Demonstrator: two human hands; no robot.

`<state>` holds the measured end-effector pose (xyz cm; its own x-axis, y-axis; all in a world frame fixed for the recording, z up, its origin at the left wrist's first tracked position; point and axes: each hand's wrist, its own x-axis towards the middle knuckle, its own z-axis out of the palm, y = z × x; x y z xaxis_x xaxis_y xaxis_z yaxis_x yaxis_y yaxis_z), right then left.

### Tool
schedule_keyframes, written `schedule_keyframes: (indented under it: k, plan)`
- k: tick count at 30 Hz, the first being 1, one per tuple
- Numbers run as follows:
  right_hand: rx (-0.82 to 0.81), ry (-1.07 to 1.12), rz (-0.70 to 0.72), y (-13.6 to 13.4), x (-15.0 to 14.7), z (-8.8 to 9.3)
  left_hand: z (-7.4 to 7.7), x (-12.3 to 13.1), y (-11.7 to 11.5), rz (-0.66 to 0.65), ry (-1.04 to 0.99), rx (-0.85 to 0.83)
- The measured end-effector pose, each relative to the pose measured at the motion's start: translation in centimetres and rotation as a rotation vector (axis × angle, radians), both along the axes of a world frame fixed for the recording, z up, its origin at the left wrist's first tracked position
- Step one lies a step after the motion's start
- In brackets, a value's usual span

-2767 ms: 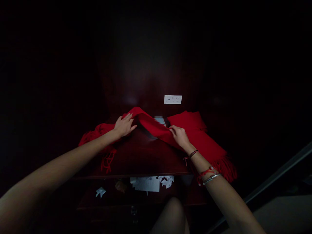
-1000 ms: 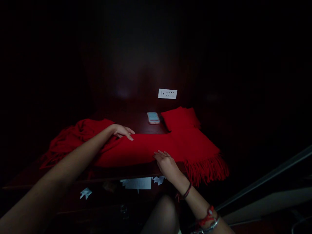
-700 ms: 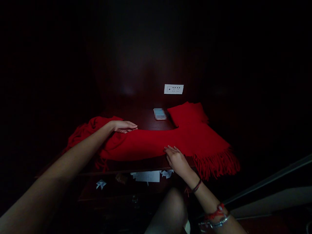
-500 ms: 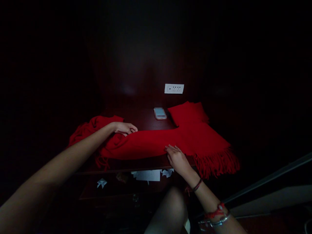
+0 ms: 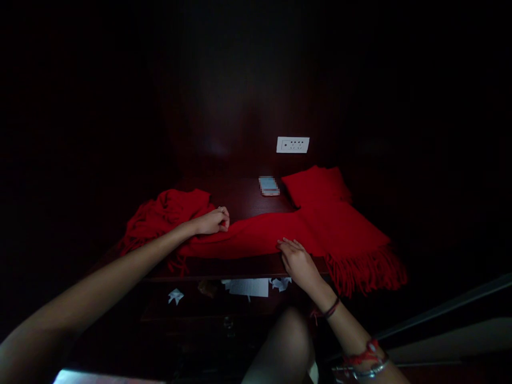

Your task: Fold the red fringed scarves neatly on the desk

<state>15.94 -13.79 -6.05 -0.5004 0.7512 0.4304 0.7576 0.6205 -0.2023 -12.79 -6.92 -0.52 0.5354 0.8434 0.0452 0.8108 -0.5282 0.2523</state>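
A red fringed scarf (image 5: 256,233) lies across the dark wooden desk (image 5: 240,204). Its left part is bunched up, while the right part spreads flatter, with fringe hanging over the front edge. My left hand (image 5: 212,221) is closed on the scarf's upper edge, pinching a bit of the cloth beside the bunched part. Flat on the scarf's near edge rests my right hand (image 5: 295,258), its fingers stretched out and touching the cloth. Bracelets circle the right wrist and forearm.
A phone-like object (image 5: 269,185), its surface blurred, lies behind the scarf. On the dark wall is a white power socket (image 5: 293,144). Below the desk top, a shelf holds a sheet of paper (image 5: 250,287) and crumpled white scraps (image 5: 175,296). My knee (image 5: 290,341) is under the desk.
My left hand has closed on the scarf's edge and gathered it slightly. The view has shifted a little, and a pale bright edge now shows at the bottom left.
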Motion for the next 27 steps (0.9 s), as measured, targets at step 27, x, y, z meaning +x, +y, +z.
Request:
schedule_keyframes:
  k: [27]
  plan:
    - [-0.022, -0.046, -0.043, -0.3, -0.4, 0.4, 3.9, -1.6, 3.8, 0.308, 0.437, -0.209]
